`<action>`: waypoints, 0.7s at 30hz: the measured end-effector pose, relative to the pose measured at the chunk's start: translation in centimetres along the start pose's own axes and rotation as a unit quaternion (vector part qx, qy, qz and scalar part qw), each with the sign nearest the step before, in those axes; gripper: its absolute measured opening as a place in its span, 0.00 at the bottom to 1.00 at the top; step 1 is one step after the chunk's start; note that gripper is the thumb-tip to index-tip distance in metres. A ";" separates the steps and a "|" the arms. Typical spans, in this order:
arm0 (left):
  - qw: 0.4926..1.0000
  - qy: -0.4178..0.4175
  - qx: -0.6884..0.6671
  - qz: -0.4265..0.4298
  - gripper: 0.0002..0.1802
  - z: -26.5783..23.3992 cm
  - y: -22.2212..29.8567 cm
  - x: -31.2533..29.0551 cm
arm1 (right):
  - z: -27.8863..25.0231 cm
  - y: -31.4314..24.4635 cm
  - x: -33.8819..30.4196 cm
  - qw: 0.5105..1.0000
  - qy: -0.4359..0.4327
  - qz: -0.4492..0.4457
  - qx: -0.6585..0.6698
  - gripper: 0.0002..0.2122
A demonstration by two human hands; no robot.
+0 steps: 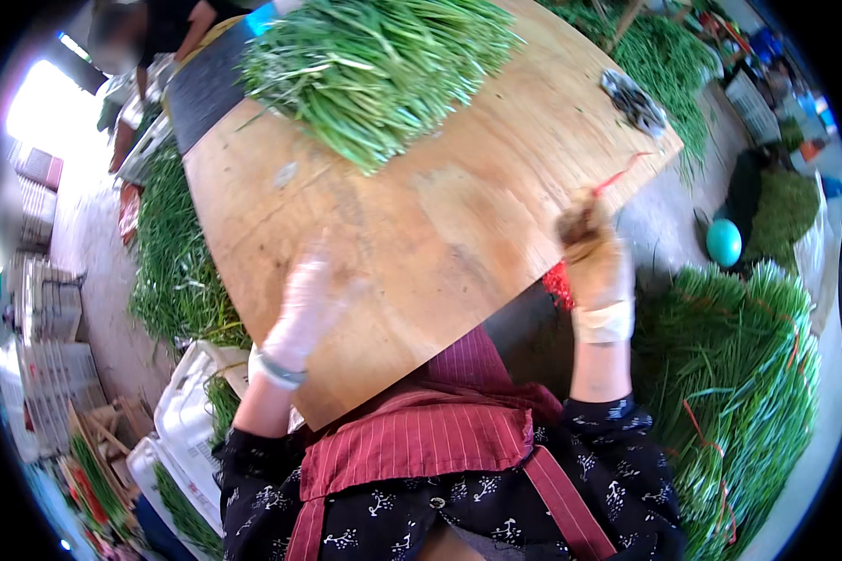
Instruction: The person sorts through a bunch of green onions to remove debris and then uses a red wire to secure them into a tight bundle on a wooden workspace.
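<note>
My left hand (306, 299), in a pale thin glove with a band at the wrist, is over the near left part of the wooden board (421, 234). It is blurred, but its fingers look stretched out with the thumb apart, and nothing shows in it. At the board's right edge, my right hand (589, 248), in a stained brownish glove, is closed on a thin red tie (619, 173) whose free end sticks out past the fingers. A big pile of long green leafy stalks (374, 70) lies on the far side of the board, apart from both hands.
A grey crumpled cloth (632, 101) lies at the board's far right corner. Red ties (558, 285) hang below the right edge. Tied green bundles (739, 374) stand at right, near a turquoise ball (723, 242). White crates (192, 402) stand lower left; another person (164, 33) is far left.
</note>
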State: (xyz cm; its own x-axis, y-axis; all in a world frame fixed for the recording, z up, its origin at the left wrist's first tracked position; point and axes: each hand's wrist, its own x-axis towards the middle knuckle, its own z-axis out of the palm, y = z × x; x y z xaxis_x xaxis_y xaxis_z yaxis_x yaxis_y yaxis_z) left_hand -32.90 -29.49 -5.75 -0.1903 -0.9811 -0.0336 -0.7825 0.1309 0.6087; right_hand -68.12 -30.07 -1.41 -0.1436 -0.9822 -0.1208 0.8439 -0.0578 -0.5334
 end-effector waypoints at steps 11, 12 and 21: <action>0.956 0.107 0.257 -0.093 0.34 -5.8 -7.1 -0.4 | 3.5 15.4 -8.3 0.945 0.034 0.315 -0.080 0.16; 0.953 0.120 0.255 -0.113 0.34 -6.1 -7.9 -1.0 | 3.8 14.8 -9.0 0.918 -0.012 0.376 -0.127 0.18; 0.994 0.094 0.041 0.049 0.27 -3.1 -1.5 -0.8 | 5.6 8.3 1.0 0.594 -0.339 -0.135 -0.717 0.16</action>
State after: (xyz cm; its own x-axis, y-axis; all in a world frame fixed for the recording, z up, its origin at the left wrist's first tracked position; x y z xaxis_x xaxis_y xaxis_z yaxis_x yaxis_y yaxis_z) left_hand -29.72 -29.38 -4.20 -0.1605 -0.9712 0.1762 -0.8125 0.2314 0.5351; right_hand -58.39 -32.53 -1.28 0.4783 -0.8455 0.2372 -0.5401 -0.4963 -0.6797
